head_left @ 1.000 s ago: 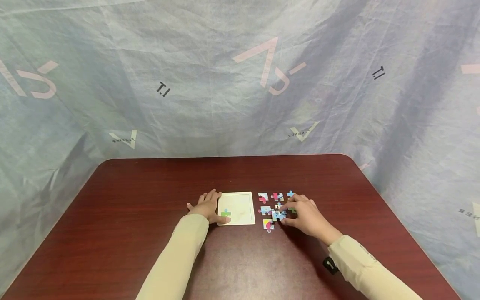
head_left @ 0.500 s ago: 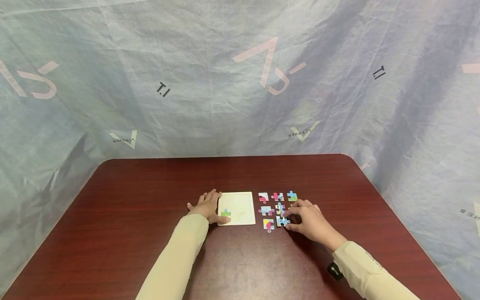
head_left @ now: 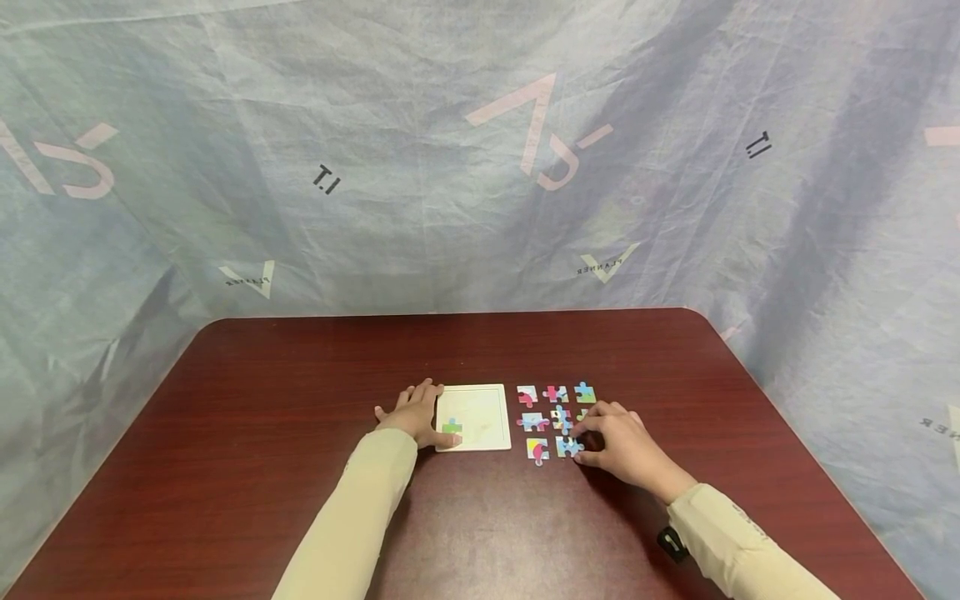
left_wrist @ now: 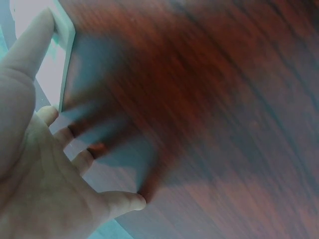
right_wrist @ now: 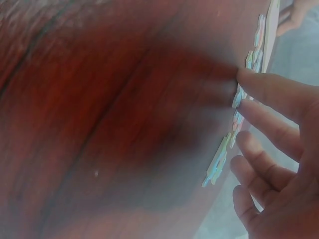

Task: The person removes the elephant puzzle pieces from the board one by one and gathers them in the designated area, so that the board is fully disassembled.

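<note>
My left hand [head_left: 411,414] lies spread at the left side of a pale square puzzle tray [head_left: 486,417], its thumb over the near left corner. In the left wrist view, the thumb crosses the tray's edge and the other fingers are extended. A green-and-blue puzzle piece [head_left: 451,427] sits in the tray beside that thumb. My right hand [head_left: 628,447] pinches a light-blue jigsaw piece [head_left: 567,447] by its right side between thumb and index finger, low at the table. In the right wrist view, its other fingers are loosely bent.
Several puzzle pieces lie in rough rows right of the tray, including a yellow-and-pink piece [head_left: 537,450], a pink-and-blue one [head_left: 557,393] and a blue-green one [head_left: 585,392]. One is partly hidden by my right hand. The dark red table [head_left: 300,400] ends at a grey cloth backdrop [head_left: 420,208].
My right hand has shifted right and slightly nearer with the light-blue piece, bringing it from over the middle pieces to the near row beside the yellow-and-pink one. The left hand has stayed put.
</note>
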Available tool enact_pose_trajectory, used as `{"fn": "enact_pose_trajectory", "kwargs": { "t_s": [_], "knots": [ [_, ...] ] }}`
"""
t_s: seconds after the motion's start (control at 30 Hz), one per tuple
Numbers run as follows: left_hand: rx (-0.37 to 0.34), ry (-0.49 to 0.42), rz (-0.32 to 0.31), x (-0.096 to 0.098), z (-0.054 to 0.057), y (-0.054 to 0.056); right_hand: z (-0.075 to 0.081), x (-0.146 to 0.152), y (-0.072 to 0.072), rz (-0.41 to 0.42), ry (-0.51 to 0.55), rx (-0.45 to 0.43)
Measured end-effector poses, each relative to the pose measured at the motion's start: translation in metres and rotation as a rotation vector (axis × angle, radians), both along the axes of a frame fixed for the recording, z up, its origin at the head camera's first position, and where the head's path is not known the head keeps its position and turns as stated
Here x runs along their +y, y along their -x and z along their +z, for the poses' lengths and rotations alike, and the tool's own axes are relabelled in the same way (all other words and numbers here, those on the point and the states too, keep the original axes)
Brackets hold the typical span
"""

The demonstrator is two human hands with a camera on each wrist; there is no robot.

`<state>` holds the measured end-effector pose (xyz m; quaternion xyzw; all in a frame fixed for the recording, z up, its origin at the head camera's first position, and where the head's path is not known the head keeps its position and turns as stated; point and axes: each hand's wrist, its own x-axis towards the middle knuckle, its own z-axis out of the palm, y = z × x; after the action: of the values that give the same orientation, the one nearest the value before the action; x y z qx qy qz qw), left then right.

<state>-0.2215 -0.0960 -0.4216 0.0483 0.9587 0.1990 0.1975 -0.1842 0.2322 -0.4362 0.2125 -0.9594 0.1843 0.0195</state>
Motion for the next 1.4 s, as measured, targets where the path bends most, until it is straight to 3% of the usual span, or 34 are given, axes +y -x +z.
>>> {"fn": "enact_pose_trajectory", "kwargs": {
  "t_s": [0.27, 0.37, 0.53, 0.7, 1.17, 1.4],
  "knots": [
    [0.018, 0.002, -0.002, -0.001, -0.006, 0.001, 0.002, 0.001, 0.004, 0.004, 0.0, -0.048],
    [0.016, -0.003, 0.0, 0.0, -0.001, -0.002, 0.005, 0.003, 0.006, 0.011, 0.026, -0.066],
    [0.019, -0.013, 0.0, 0.001, 0.01, -0.007, 0.013, 0.005, 0.013, -0.017, 0.17, -0.004],
    [0.021, -0.006, -0.003, 0.0, 0.005, -0.005, 0.014, 0.001, 0.019, -0.013, 0.316, -0.001],
    [0.019, -0.004, -0.005, 0.001, 0.002, -0.005, 0.013, -0.042, 0.026, 0.015, 0.447, -0.1],
    [0.028, 0.005, -0.013, 0.002, 0.009, -0.009, 0.014, -0.062, 0.03, -0.005, 0.512, -0.126]
  ]
}}
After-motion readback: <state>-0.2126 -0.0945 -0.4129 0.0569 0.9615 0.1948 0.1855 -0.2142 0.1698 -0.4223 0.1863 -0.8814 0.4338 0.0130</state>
